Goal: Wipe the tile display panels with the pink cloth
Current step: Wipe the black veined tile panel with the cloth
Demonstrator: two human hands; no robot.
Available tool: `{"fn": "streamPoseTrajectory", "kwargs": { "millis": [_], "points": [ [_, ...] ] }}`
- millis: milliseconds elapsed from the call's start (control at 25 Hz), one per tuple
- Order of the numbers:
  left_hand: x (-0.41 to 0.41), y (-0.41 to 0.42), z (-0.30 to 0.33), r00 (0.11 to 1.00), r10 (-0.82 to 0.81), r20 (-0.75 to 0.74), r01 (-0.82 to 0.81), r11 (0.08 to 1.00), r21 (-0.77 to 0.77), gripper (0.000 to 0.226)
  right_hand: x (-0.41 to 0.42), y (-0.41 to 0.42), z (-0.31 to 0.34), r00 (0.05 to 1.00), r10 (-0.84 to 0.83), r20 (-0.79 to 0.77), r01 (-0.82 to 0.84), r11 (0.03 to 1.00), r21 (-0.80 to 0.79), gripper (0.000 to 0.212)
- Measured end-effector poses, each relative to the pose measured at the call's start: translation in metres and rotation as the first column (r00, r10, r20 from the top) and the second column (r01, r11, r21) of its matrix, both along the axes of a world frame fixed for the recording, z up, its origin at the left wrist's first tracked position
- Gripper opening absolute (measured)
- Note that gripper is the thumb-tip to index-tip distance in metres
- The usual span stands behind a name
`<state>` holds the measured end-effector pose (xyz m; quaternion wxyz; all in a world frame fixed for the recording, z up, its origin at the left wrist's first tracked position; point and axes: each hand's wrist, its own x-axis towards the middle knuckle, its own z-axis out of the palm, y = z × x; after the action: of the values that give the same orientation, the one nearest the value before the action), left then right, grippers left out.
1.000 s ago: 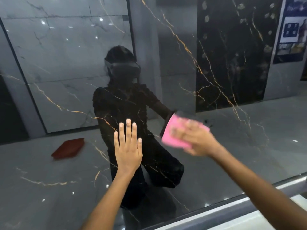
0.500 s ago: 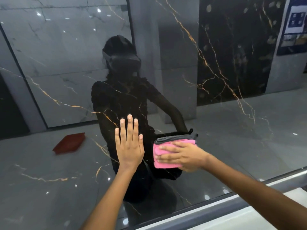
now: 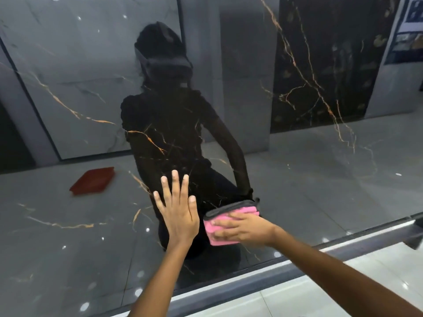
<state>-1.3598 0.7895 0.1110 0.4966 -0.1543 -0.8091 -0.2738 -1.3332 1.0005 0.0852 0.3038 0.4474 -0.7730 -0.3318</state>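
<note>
Moved: the right hand (image 3: 242, 229) with the pink cloth (image 3: 225, 225) has slid down and leftward across the tile panel (image 3: 297, 191) since a second ago; the left hand (image 3: 178, 213) has barely shifted
Cloth place: folded flat under the right palm, just right of the left hand, low on the glossy dark panel
Right hand: fingers spread over the cloth, pressing it to the tile
Left hand: flat and released, fingers straight, braced on the panel
Handling: cloth looks soft and light, likely to bunch, so best pressed over its middle; the polished tile looks slippery
Arms: both reach forward, forearms converging
</note>
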Motion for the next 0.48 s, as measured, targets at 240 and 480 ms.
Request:
{"fn": "streamPoseTrajectory", "kwargs": {
  "millis": [240,480],
  "points": [
    [-0.025,0.004,-0.028,0.985,0.12,-0.122,-0.131,0.987,-0.09,0.052,-0.014,0.087,0.153,0.946,-0.182,-0.267,-0.116,0.579,-0.807,0.066],
    [-0.027,0.004,-0.031,0.978,0.135,-0.158,-0.153,0.982,-0.108,0.053,-0.013,0.031,-0.021,0.966,-0.177,-0.189,0.076,0.891,-0.447,0.086]
  ]
}}
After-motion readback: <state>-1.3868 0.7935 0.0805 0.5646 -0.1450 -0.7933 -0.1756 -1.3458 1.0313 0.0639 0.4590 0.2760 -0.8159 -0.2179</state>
